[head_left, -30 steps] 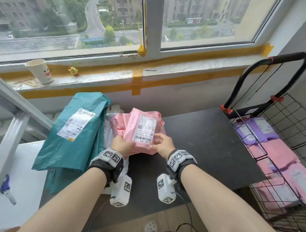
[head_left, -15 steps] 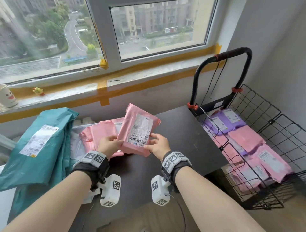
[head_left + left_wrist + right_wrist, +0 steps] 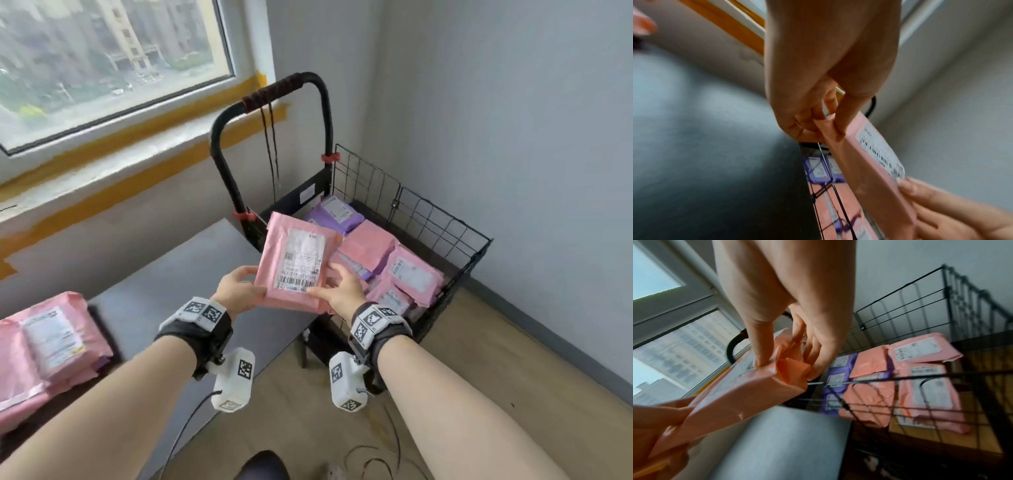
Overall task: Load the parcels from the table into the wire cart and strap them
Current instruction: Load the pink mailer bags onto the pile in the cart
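Observation:
A pink parcel (image 3: 298,263) with a white barcode label hangs in the air over the table's right edge, next to the wire cart (image 3: 442,233). My left hand (image 3: 238,291) pinches its lower left corner and my right hand (image 3: 337,291) pinches its lower right corner. The left wrist view shows the thumb and fingers of my left hand (image 3: 824,123) on the pink parcel (image 3: 865,162). In the right wrist view my right hand (image 3: 785,356) grips the pink parcel (image 3: 731,400). Several pink and purple parcels (image 3: 373,246) lie in the cart. A pink parcel stack (image 3: 44,346) stays on the table (image 3: 164,294).
The cart's black handle (image 3: 274,92) rises between the table and the grey wall, with thin cords hanging from it. The window sill with orange tape (image 3: 113,161) runs behind the table. Cables lie on the wooden floor (image 3: 496,359) near my feet.
I have turned to the right and both hands have carried the pink parcel from the table's pile to the table's right edge beside the cart. The green parcel has left the view.

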Available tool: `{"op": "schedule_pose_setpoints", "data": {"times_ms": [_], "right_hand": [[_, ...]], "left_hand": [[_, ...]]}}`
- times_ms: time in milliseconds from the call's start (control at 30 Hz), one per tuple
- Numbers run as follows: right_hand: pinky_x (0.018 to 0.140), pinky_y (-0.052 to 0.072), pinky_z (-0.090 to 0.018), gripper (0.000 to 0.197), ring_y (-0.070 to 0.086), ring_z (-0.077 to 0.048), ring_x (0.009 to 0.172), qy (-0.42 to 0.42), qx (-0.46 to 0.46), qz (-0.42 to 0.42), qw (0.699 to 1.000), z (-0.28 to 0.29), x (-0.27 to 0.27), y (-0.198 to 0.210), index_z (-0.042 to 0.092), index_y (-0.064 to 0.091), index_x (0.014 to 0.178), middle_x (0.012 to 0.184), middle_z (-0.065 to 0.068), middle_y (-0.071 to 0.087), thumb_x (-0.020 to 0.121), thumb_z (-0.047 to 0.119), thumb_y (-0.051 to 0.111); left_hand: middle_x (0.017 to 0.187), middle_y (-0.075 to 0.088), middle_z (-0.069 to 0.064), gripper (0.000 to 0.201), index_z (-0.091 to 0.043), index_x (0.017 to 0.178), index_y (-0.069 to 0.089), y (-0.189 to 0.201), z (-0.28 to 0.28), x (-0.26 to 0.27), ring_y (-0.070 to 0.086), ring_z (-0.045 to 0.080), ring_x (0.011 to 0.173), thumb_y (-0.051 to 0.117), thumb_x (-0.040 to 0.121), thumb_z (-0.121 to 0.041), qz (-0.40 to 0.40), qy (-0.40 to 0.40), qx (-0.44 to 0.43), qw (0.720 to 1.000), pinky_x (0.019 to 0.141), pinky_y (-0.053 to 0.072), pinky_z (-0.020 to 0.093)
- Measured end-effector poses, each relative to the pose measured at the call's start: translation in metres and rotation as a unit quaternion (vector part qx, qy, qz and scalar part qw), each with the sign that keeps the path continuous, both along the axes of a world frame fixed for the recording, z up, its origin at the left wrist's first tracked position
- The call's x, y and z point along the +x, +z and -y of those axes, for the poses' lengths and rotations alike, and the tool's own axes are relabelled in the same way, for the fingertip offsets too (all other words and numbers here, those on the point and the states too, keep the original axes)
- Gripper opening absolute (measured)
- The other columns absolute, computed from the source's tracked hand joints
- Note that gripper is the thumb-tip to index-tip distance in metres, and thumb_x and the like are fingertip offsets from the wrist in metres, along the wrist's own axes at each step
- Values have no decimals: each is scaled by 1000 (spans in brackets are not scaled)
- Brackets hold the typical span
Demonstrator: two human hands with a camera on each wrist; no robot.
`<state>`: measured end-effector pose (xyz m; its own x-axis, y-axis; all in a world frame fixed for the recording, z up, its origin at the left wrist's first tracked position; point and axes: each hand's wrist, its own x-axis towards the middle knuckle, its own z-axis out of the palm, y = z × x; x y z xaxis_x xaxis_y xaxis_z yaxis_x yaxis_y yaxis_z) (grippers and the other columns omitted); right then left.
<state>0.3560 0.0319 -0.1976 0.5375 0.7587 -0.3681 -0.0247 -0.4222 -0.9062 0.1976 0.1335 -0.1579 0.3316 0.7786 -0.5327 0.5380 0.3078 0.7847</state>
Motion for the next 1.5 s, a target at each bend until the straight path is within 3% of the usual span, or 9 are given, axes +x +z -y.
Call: {"op": "schedule_pose_setpoints", "data": {"times_ms": [200, 333, 533, 767, 900, 1033, 1167, 1300, 1500], "right_hand": [[81, 52, -23, 74, 56, -14, 111, -105, -48, -29, 993, 30, 97, -25, 13, 41, 134, 131, -3, 54, 72, 2, 77], [92, 52, -41, 80, 59, -20, 110, -177, -81, -55, 979, 23, 148, -49, 14, 37, 138, 128, -7, 58, 70, 1, 78], [48, 49, -20, 72, 62, -10, 74, -190, -170, -122, 959, -5, 215, -103, 13, 32, 134, 96, 0, 61, 76, -10, 69], [91, 53, -42, 65, 59, -18, 110, -161, -255, -162, 940, -37, 232, -205, 19, 48, 116, 116, 5, 62, 64, 4, 83], [94, 50, -33, 56, 60, -16, 109, -112, -287, -188, 933, -41, 224, -242, 14, 51, 118, 119, 3, 63, 70, 7, 79], [56, 49, -11, 48, 62, -12, 92, -95, -289, -212, 929, -39, 218, -265, 9, 51, 118, 113, -2, 63, 76, -1, 72], [93, 50, -36, 53, 61, -22, 105, -49, -322, -127, 937, -36, 217, -273, 11, 53, 121, 116, -6, 64, 74, 5, 76], [84, 51, -32, 60, 60, -20, 98, -24, -358, -36, 933, -24, 220, -279, 22, 46, 133, 118, -5, 57, 80, 6, 69], [91, 49, -41, 76, 22, -31, 136, 24, -392, 107, 913, -16, 216, -286, 35, 37, 136, 138, -8, 27, 75, 14, 76]], "left_hand": [[86, 63, 6, 25, -9, 102, 70, -21, -22, 127, 58, 16, 72, 66, 78, -8, -105, -203, 67, 971, 75, 50, 27], [93, 63, 10, 30, -9, 110, 68, -46, -54, 212, 57, 19, 76, 56, 84, -2, -145, -318, 105, 931, 83, 51, 31], [107, 66, 17, 45, -13, 120, 58, -112, -106, 314, 68, 30, 84, 58, 80, 9, -205, -483, 71, 848, 79, 58, 42], [122, 62, 16, 37, -2, 124, 58, -209, -136, 353, 68, 30, 97, 57, 88, 2, -296, -566, 26, 769, 86, 56, 36], [121, 64, 17, 37, 1, 124, 58, -253, -147, 354, 70, 23, 85, 62, 87, -4, -324, -580, -11, 747, 73, 59, 28], [114, 66, 20, 41, -2, 125, 56, -284, -153, 350, 61, 10, 60, 63, 85, 0, -329, -579, -52, 744, 50, 53, 14], [118, 63, 21, 49, -3, 130, 52, -300, -158, 345, 61, 12, 60, 60, 84, 9, -331, -593, -78, 729, 46, 52, 14], [123, 59, 24, 50, 2, 131, 50, -305, -161, 340, 61, 16, 60, 58, 83, 12, -359, -603, -79, 708, 41, 51, 15], [122, 59, 22, 47, 4, 130, 47, -308, -162, 334, 69, 28, 76, 58, 85, 8, -404, -617, -73, 671, 49, 56, 22]]}}
